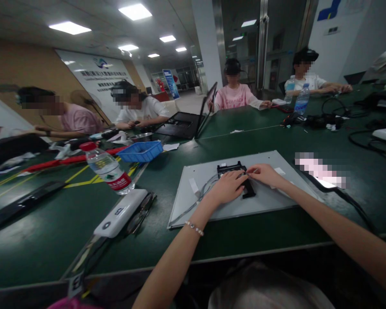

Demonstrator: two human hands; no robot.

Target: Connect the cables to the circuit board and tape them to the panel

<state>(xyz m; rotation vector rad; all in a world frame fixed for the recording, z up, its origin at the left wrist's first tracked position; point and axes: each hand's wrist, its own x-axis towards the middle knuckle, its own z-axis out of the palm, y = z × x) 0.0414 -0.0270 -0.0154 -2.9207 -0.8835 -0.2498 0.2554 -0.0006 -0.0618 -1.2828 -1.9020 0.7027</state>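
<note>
My left hand (229,187) lies across a black plastic bracket (249,189), its fingers stretched out and the thumb apart from them. The bracket rests on a light grey board (193,171) in front of me. My right hand (264,174) is closed in a pinch at the bracket's right side, its fingertips close to those of my left hand. Something thin and pale shows at the right fingertips, too small to name. A grey cable (207,186) runs along the board's left part and under my left hand. My hands cover the middle of the bracket.
Left of the board are a water bottle (111,171), a white power bank (120,213), glasses (142,213) and a blue basket (141,151). A lit phone (321,174) with a cable lies at right. An open laptop (183,124) and several people are across the table.
</note>
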